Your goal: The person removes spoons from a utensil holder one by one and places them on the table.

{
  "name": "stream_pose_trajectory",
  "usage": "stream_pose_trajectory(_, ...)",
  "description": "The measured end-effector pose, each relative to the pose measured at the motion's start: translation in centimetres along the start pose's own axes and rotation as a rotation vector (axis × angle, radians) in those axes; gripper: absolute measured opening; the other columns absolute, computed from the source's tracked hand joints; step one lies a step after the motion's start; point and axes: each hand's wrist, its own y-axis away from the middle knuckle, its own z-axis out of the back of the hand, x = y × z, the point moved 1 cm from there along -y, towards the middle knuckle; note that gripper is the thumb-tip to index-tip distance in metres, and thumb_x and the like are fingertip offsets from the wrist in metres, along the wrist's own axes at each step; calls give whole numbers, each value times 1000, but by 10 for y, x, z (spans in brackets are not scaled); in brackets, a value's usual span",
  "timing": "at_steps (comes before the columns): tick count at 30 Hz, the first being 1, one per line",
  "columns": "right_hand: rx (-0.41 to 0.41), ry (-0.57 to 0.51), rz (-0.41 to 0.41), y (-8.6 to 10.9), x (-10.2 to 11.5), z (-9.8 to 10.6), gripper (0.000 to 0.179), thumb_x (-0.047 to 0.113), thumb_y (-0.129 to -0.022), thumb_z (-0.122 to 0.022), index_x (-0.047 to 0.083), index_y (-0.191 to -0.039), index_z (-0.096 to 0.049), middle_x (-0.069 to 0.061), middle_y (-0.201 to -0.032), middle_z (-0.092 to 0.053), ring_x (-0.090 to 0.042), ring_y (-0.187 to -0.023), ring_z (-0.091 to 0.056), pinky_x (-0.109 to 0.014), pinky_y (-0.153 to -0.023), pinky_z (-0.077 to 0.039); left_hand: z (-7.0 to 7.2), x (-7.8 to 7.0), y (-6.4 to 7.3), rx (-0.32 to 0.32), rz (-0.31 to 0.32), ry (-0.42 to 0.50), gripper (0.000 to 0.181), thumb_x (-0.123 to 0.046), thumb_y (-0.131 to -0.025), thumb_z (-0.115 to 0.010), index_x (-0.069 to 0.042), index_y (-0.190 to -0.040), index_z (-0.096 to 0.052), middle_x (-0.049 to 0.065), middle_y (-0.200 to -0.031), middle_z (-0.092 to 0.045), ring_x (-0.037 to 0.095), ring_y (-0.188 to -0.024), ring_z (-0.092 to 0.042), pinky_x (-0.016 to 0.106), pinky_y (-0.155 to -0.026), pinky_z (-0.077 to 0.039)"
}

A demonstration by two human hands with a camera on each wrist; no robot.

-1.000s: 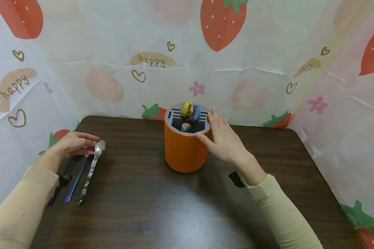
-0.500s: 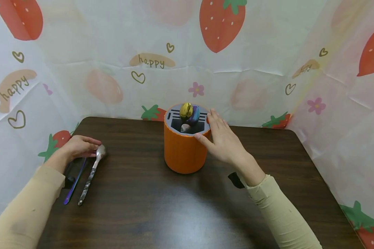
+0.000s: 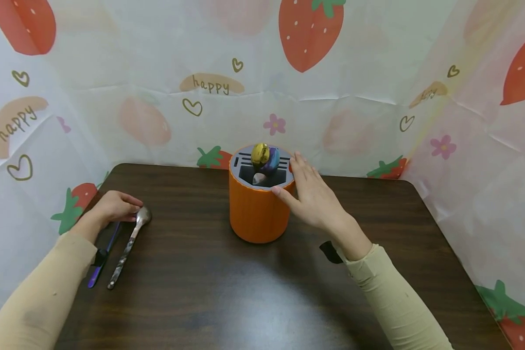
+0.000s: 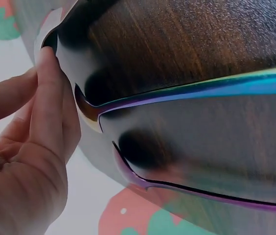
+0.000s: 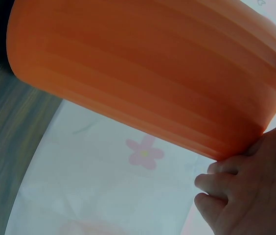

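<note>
A spoon with a silver bowl and dark marbled handle (image 3: 122,262) lies slanted on the table at left. My left hand (image 3: 117,206) is at its bowl, fingertips on the rim; in the left wrist view the thumb lies against the fingers. Beside it, partly under my forearm, is a rainbow-metal spoon (image 4: 177,93). A purple spoon (image 4: 206,191) lies farther left, hidden by the arm in the head view. My right hand (image 3: 317,199) rests against an orange cylindrical utensil holder (image 3: 260,214), thumb on the front rim, fingers extended along the side.
The holder's grey slotted top carries a gold spoon (image 3: 260,154), a blue-purple spoon (image 3: 272,159) and a silver utensil end (image 3: 259,179) low in its opening. Strawberry-print cloth (image 3: 227,43) hangs close behind and beside the dark wooden table (image 3: 192,301).
My left hand has shifted slightly right and toward me, and the silver spoon's bowl has moved along with it. The right hand and the holder stay where they were.
</note>
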Motion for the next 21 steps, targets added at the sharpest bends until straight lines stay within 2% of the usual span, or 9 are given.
stream_pose_trajectory(7, 1, 1, -1, 0, 0, 0, 99, 76, -101, -31, 7, -167, -6, -4, -175, 5, -21, -161, -1, -44, -130, -5, -1, -5, 0, -71, -52, -217, 32, -2, -97, -65, 22, -118, -63, 19, -89, -73, 13, -70, -71, 35, -69, -64)
stream_pose_trajectory(15, 3, 5, 2, -1, 0, 0, 99, 77, -101, -31, 8, -167, -6, -3, -175, 5, -21, -161, 0, -43, -130, -5, -4, -7, 4, -98, -69, -267, 32, -2, -94, -69, 21, -116, -64, 22, -92, -74, 16, -74, -72, 39, -71, -64)
stream_pose_trajectory(21, 1, 8, 4, -1, 0, 0, 99, 76, -101, -31, 7, -167, -6, -3, -175, 5, -22, -161, 0, -46, -130, -6, -6, -7, 6, -128, -97, -344, 29, -3, -92, -70, 18, -113, -66, 20, -92, -75, 14, -73, -70, 32, -65, -59)
